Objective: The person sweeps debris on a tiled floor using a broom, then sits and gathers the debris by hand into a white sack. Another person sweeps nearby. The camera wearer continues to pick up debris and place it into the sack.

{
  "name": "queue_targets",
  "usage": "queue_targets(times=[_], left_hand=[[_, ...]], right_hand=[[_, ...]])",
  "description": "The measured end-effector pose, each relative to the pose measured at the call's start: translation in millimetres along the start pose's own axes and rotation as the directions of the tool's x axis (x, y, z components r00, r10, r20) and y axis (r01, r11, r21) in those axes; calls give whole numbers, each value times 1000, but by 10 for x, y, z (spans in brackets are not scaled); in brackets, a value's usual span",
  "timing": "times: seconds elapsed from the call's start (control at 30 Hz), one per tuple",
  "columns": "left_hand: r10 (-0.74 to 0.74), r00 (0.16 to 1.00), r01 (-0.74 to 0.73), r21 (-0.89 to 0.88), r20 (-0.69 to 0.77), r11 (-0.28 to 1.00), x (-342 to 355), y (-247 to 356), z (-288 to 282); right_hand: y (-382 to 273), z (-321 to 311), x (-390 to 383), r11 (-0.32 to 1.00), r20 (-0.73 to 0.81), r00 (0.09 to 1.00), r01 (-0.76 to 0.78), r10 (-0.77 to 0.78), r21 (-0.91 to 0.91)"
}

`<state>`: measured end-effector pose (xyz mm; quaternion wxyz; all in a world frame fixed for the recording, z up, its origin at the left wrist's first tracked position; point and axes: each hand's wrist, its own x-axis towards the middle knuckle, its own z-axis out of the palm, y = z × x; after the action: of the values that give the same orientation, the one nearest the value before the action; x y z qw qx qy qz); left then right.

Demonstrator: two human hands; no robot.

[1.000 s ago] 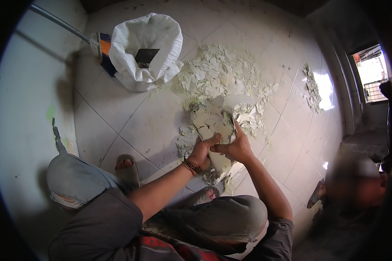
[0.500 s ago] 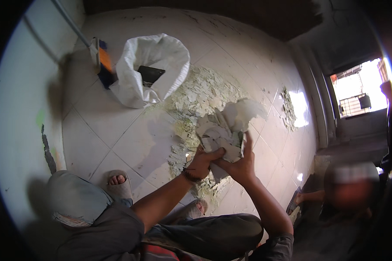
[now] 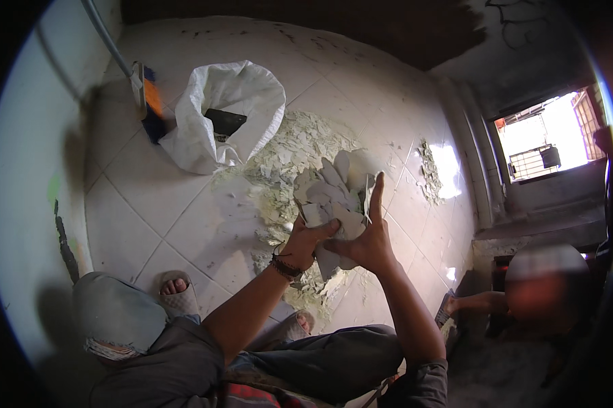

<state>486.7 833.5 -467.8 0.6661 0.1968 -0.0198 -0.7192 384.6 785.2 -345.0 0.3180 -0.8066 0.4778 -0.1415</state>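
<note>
two hands, left hand (image 3: 305, 243) and right hand (image 3: 365, 241), fingers clenched around a stack of pale broken plaster flakes (image 3: 334, 197), raised above the tiled floor (image 3: 177, 217), near the white sack (image 3: 218, 115).

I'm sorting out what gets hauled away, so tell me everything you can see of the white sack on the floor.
The white sack looks like woven plastic, crumpled and slumped on the pale tiled floor, its mouth wide open and rolled outward. A flat dark object lies inside; how full it is cannot be told. It sits beside a blue-and-orange tool head near the wall, with its lower edge meeting the pile of pale broken flakes. Neither hand touches it.
</note>
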Motion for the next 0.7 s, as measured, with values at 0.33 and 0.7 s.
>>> queue_targets(times=[0.33,0.7], left_hand=[[73,993,-84,109,95,990,106,12,-86],[112,979,-124,59,172,991,108,121,31]], right_hand=[[242,175,-38,999,-162,986,-48,50,16],[210,57,76,982,-46,999,35,-26,188]])
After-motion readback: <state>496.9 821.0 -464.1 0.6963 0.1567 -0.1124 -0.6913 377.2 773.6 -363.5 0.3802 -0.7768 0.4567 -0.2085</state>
